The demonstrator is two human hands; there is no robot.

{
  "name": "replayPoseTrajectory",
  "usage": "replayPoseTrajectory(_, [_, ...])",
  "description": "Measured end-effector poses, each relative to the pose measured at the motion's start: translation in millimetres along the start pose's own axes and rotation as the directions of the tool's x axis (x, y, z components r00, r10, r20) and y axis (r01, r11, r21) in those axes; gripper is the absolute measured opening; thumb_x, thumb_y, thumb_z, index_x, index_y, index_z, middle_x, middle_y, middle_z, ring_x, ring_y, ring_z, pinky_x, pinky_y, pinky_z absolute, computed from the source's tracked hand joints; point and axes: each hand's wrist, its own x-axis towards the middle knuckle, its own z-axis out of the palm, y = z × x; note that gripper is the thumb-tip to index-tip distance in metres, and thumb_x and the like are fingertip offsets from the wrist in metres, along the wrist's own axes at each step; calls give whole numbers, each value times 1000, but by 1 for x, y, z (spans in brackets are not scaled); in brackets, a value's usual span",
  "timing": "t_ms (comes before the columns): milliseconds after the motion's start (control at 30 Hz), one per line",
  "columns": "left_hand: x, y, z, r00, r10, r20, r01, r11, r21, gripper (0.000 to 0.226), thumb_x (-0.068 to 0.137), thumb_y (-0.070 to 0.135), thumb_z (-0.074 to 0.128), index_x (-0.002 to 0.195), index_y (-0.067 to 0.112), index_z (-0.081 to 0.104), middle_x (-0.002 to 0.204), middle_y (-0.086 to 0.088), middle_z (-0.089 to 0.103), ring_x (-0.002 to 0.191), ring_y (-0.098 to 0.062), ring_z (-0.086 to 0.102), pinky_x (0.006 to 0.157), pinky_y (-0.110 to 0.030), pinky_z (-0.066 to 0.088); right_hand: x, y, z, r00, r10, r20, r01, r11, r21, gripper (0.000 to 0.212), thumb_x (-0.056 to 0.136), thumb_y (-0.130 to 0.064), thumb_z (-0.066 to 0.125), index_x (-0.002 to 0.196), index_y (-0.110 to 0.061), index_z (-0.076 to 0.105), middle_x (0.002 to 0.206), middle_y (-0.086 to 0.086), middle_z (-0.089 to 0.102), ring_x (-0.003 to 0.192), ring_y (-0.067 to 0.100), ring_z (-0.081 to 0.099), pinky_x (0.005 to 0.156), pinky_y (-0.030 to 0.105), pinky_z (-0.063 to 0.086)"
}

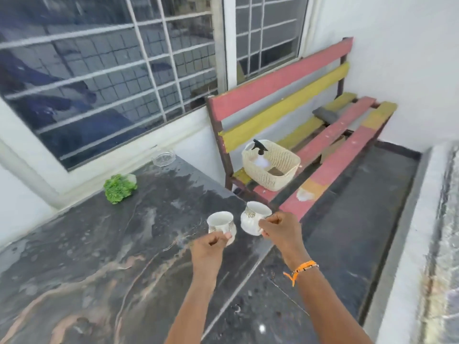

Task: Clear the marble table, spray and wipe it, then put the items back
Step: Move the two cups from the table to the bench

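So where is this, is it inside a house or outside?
Probably a porch or balcony just outside a house. A painted slatted bench stands against the outer wall, beside a barred window. The dark marble table sits under that window.

We see two white cups [219, 224] with gold patterning in our hands, above them a dark grey marble table [99, 244] veined in pinkish tan, a green leafy bunch [118, 188], a cream woven basket [272, 167], and a red-and-yellow slatted bench [323, 100].
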Motion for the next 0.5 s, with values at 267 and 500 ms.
replayPoseTrajectory(267, [60,19,148,985,-45,169,36,998,53,22,80,18,70,63,15,55,63,-7,49,61,-15,40,62,-29,32,110,36,-88,987,69,-143,-75,997,-34,25,72,-13,61,53,0,53,50,6,53,43,11,45,54,26,39])
replayPoseTrajectory(500, [133,28,258,946,-156,284,95,971,218,24,81,21,66,61,12,57,65,-8,47,64,-17,38,63,-28,30,233,76,-128,972,186,-147,-198,977,-73,24,73,-10,61,50,-8,54,45,-2,53,49,16,49,49,25,37])
